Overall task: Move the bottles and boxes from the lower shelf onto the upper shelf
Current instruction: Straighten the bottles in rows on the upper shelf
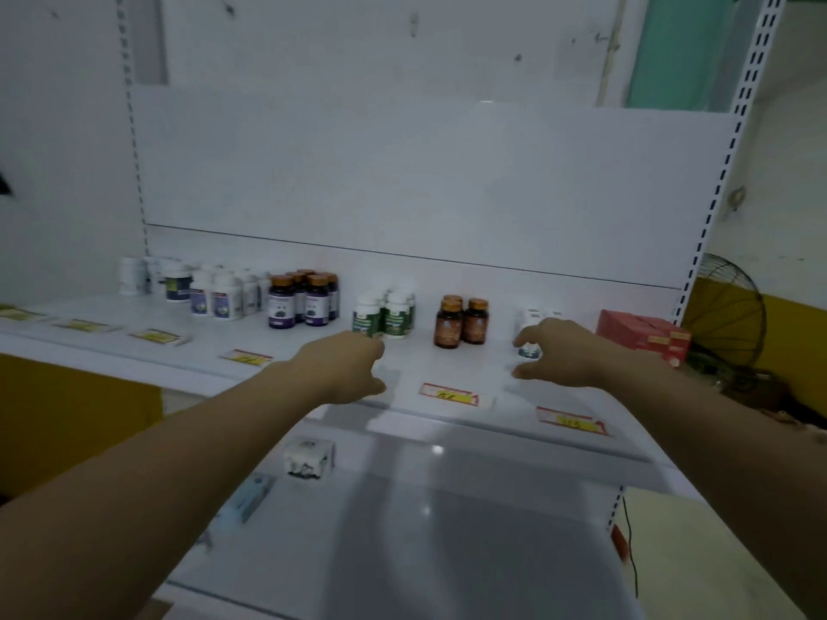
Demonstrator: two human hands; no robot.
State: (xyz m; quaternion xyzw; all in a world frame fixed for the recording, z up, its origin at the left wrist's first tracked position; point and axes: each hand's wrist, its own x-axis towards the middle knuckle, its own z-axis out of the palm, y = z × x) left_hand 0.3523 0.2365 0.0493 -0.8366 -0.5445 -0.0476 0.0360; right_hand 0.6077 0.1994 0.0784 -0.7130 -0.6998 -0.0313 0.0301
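My left hand (353,364) hovers over the upper shelf (447,364) with loosely curled fingers. Its fingertips are just in front of the white bottles with green labels (385,316), and it holds nothing. My right hand (566,351) arches over a small white bottle with a blue label (530,350) standing on the upper shelf. The fingers are at the bottle's top and the thumb is spread below, apart from it. On the lower shelf (447,552) lie a white box (309,456) and a pale blue box (250,496), partly behind my left forearm.
The upper shelf also carries brown bottles (461,323), purple-labelled bottles (304,299), several white bottles (215,290) at the left and a red box (644,335) at the right end. Price tags (449,393) line its front edge. A fan (725,315) stands beyond the right upright.
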